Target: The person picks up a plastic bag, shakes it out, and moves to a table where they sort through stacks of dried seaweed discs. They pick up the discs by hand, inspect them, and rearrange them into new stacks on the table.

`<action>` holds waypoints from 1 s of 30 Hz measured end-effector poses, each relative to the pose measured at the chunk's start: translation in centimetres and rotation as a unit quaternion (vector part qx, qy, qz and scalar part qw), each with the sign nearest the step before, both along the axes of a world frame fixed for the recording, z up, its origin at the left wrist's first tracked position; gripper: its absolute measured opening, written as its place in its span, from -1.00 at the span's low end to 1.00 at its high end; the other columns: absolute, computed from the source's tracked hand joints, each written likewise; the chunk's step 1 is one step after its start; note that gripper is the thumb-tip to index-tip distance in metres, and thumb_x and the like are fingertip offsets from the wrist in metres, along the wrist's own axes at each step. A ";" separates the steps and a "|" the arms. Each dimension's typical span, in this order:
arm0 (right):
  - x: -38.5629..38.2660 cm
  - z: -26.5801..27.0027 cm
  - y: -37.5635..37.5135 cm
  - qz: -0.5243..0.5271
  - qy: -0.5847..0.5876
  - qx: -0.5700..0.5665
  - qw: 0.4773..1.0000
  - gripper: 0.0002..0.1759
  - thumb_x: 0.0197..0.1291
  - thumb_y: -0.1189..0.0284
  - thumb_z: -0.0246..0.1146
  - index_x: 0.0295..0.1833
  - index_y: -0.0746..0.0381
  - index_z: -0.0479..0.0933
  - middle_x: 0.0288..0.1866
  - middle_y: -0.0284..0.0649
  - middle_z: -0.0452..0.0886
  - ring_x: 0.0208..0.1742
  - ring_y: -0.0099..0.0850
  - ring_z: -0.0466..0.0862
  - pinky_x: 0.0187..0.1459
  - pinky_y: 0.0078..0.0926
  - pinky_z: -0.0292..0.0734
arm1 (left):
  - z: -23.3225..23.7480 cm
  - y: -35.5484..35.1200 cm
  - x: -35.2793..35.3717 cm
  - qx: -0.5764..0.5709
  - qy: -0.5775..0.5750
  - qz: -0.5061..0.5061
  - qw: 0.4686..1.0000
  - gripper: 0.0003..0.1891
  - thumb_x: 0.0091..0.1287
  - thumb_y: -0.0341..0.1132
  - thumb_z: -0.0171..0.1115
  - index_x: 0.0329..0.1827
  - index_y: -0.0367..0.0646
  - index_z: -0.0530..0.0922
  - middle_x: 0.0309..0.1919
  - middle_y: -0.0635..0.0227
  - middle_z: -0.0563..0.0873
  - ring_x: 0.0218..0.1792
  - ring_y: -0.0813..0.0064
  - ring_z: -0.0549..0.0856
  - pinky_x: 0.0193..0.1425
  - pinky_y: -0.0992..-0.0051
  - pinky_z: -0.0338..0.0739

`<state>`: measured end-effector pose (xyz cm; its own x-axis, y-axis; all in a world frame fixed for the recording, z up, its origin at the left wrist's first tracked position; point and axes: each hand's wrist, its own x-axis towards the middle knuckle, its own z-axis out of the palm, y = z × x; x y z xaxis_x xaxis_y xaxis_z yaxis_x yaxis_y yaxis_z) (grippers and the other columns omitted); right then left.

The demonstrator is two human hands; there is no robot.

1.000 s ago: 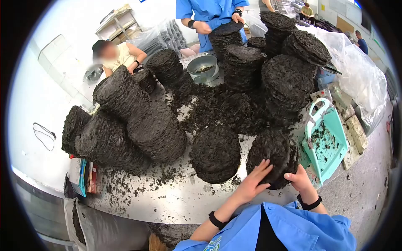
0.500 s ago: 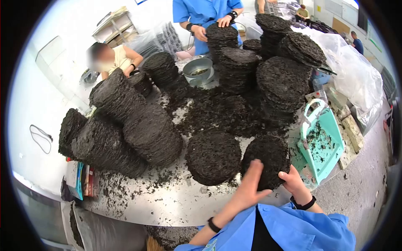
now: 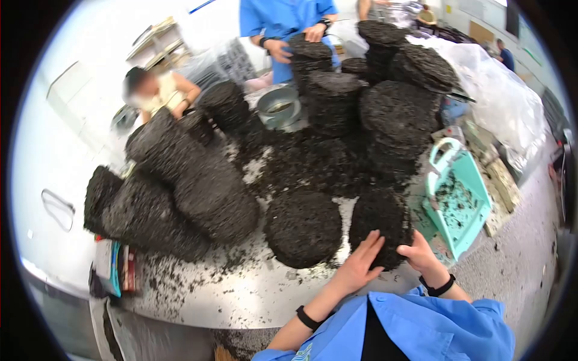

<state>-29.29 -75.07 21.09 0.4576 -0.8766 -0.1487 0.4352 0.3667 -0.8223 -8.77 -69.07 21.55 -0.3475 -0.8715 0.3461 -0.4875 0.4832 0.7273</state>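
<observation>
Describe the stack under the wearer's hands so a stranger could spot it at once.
Start at the metal table heaped with dark flaky discs. On its near edge stand two short stacks; take the right-hand stack, next to the teal dustpan. Unlike the left-hand stack, it has the left hand and right hand laid on it.

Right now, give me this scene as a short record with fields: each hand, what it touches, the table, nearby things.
left hand: open, laid flat on the near face of the short stack of dark round pressed discs
right hand: against that stack's lower right edge; grip unclear
table: grey metal table, strewn with dark crumbs
beside: similar dark stack on the left; teal plastic dustpan on the right
</observation>
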 end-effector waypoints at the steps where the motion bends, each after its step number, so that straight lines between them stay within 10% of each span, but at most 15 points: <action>1: -0.1 -0.3 -0.4 0.017 -0.003 -0.006 1.000 -0.14 -0.04 0.52 0.52 0.37 0.37 0.24 0.25 -0.13 0.48 0.24 -0.33 0.52 0.30 -0.32 0.41 | 0.1 -0.2 0.3 0.005 0.007 -0.012 1.000 -0.26 0.23 -0.37 0.23 0.49 -0.27 0.15 0.47 -0.04 0.21 0.47 0.00 0.24 0.48 0.16 0.24; 5: -0.8 0.5 -1.3 -0.036 -0.034 0.058 0.997 -0.21 0.05 0.47 0.47 0.37 0.34 0.25 0.24 -0.16 0.50 0.24 -0.29 0.52 0.31 -0.26 0.39 | 1.9 -0.2 2.5 0.136 0.170 0.226 0.950 -0.40 0.34 -0.45 -0.07 0.49 -0.30 0.13 0.46 -0.05 0.22 0.40 0.08 0.36 0.45 0.30 0.24; 7: -1.8 0.0 -1.3 -0.059 -0.053 0.093 0.993 -0.23 0.08 0.44 0.45 0.37 0.32 0.26 0.24 -0.16 0.50 0.24 -0.28 0.52 0.31 -0.23 0.39 | 0.6 -1.9 5.6 -0.106 0.150 0.364 0.913 -0.45 0.44 -0.40 -0.17 0.51 -0.27 0.11 0.46 0.06 0.25 0.37 0.24 0.37 0.41 0.36 0.25; 10: -2.9 -1.8 -1.7 -0.093 -0.077 0.142 0.983 -0.21 0.10 0.41 0.43 0.40 0.27 0.22 0.28 -0.14 0.46 0.29 -0.25 0.48 0.32 -0.11 0.36 | 2.0 -1.2 7.8 -0.079 0.274 0.403 0.870 -0.48 0.42 -0.51 -0.25 0.48 -0.30 0.16 0.47 0.16 0.25 0.39 0.33 0.34 0.47 0.40 0.14; 15: -2.7 -1.8 -1.6 -0.163 -0.077 0.190 0.965 -0.17 0.05 0.49 0.39 0.43 0.23 0.17 0.27 -0.15 0.44 0.29 -0.23 0.45 0.31 -0.01 0.34 | 3.5 -0.4 6.5 -0.083 0.167 0.373 0.909 -0.54 0.44 -0.51 -0.28 0.37 -0.32 0.36 0.35 0.15 0.45 0.36 0.32 0.40 0.43 0.44 0.20; 18: -4.2 -2.1 -1.4 -0.172 -0.105 0.141 0.969 -0.29 0.02 0.48 0.29 0.35 0.26 0.30 0.16 -0.14 0.52 0.18 -0.20 0.54 0.25 -0.04 0.43 | 3.8 -0.8 6.7 -0.089 0.372 0.411 0.828 -0.54 0.39 -0.53 -0.28 0.32 -0.38 0.39 0.31 0.15 0.48 0.33 0.32 0.43 0.44 0.38 0.20; 27: 1.9 0.6 -1.8 -0.024 -0.133 0.148 0.980 -0.36 0.06 0.48 0.23 0.32 0.33 0.34 0.22 -0.08 0.53 0.20 -0.20 0.56 0.24 -0.15 0.46 | -1.2 0.4 4.6 0.062 0.489 0.157 0.856 -0.51 0.46 -0.31 -0.05 0.41 -0.34 0.25 0.28 0.17 0.46 0.29 0.34 0.44 0.41 0.36 0.25; 30: 4.4 -0.2 -2.5 -0.172 0.194 -0.216 0.942 -0.45 0.06 0.54 0.34 0.22 0.32 0.42 0.28 -0.12 0.46 0.26 -0.23 0.46 0.23 -0.27 0.42 | -0.3 1.1 3.8 0.147 0.557 0.224 0.786 -0.48 0.38 -0.48 0.12 0.40 -0.22 0.25 0.26 0.24 0.47 0.23 0.37 0.50 0.36 0.34 0.37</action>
